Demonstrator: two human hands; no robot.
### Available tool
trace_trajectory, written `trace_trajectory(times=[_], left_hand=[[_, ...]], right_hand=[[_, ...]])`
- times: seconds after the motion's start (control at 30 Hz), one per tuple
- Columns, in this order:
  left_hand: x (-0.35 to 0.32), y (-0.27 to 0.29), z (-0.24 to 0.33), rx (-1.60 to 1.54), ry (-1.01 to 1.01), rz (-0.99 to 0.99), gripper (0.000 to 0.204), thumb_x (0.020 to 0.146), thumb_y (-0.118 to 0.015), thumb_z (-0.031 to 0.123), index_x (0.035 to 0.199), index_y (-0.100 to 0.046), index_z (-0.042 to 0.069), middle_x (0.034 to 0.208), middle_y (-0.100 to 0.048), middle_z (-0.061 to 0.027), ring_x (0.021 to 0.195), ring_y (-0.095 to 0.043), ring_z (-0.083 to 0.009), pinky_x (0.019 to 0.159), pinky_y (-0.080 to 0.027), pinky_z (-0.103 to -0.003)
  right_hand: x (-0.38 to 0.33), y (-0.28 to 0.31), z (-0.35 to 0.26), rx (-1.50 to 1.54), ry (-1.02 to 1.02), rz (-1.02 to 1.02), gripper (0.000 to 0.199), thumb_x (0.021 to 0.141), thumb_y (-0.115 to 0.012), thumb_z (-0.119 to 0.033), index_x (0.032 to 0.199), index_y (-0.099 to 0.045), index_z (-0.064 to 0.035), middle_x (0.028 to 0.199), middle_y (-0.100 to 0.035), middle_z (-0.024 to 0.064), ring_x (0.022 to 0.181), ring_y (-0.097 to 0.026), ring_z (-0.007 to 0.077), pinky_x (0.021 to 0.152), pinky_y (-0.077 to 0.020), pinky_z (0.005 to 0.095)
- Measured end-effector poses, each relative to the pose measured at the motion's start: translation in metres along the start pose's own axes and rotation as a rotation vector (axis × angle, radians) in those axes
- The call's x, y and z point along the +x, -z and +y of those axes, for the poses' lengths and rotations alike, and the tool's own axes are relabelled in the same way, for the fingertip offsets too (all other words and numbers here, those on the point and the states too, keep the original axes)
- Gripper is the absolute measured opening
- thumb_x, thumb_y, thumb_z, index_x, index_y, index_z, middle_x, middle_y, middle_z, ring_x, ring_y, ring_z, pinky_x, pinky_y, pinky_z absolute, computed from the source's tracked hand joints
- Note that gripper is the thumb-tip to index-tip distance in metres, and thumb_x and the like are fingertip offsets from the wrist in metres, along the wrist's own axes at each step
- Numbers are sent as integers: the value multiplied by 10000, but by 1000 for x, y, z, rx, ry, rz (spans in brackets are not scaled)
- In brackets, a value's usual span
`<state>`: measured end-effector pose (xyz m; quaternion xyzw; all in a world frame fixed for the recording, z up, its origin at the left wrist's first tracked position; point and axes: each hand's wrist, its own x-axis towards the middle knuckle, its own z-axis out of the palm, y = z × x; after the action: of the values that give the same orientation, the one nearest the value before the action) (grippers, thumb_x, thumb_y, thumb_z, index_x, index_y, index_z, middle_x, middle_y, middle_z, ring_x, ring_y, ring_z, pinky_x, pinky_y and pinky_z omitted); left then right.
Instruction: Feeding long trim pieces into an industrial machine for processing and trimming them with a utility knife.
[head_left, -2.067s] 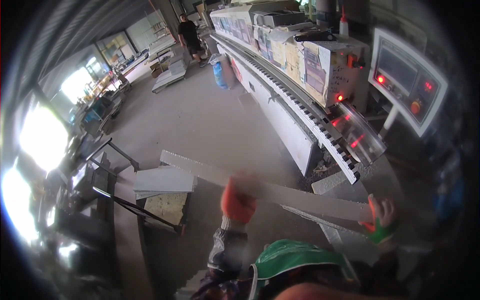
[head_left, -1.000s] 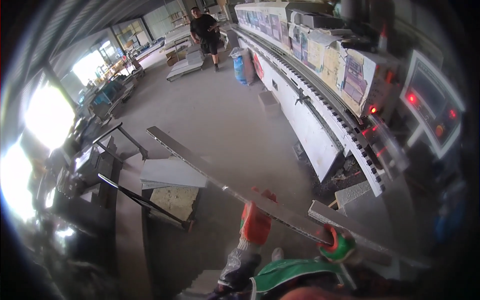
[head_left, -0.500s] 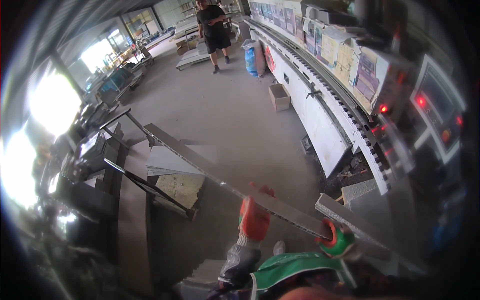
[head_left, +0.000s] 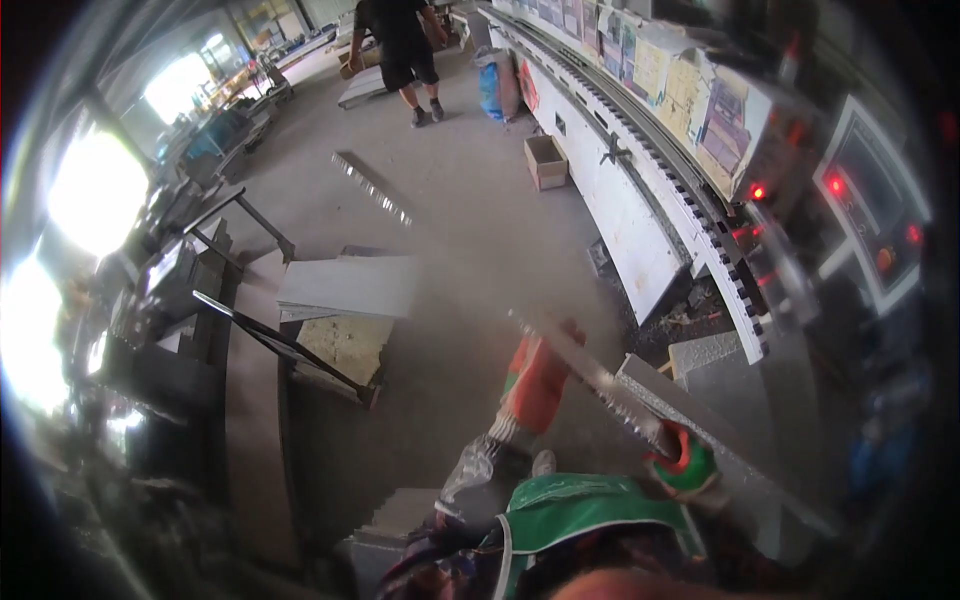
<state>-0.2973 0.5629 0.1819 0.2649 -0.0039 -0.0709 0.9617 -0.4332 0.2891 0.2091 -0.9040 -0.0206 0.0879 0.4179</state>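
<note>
A long, narrow grey board strip (head_left: pixel 600 380) with a rough, chipped edge runs diagonally up and left from my body. Its far end shows above the grey floor, while a hazy smear hides part of its length. My left hand (head_left: pixel 538 385), in a red and green work glove, is closed around the strip near its middle. At the near end, my right hand (head_left: pixel 685 462) grips it in a matching glove. A similar grey board (head_left: pixel 700 430) with a pale, rough edge lies just right of the strip, close to my right hand.
A long white machine (head_left: pixel 620 200) with a toothed rail and a control panel (head_left: pixel 875 205) lines the right. At left are stacked grey panels (head_left: pixel 350 285) and a dark metal frame (head_left: pixel 240 225). A cardboard box (head_left: pixel 546 163) stands ahead; a person (head_left: pixel 398 50) is farther off.
The strip has swung, its far end rising and moving right in view. My left hand has shifted right and slightly up. The person in the background has turned and moved left.
</note>
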Motion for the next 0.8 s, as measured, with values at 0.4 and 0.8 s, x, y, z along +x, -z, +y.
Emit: trace_trajectory(times=[0.4, 0.8], left_hand=[[40, -100, -6, 277, -155, -182, 619, 1088, -445, 391, 1601, -228, 119, 1609, -341, -142, 1433, -405, -323, 1135, -382, -479], [37, -191, -317, 98, 515, -276, 276, 1113, -429, 307, 1279, -565, 134, 1175, -574, -34, 1195, -530, -231, 1065, -412, -440]], right_hand=[[-36, 104, 49, 18, -10, 579, 525, 854, -703, -95, 1352, -570, 7, 1058, -719, 129, 966, -696, 220, 864, -563, 379], [-257, 151, 183, -660, -396, 749, 707, 779, -805, -305, 1395, -561, -59, 1221, -639, 179, 1097, -613, 409, 944, -503, 498]])
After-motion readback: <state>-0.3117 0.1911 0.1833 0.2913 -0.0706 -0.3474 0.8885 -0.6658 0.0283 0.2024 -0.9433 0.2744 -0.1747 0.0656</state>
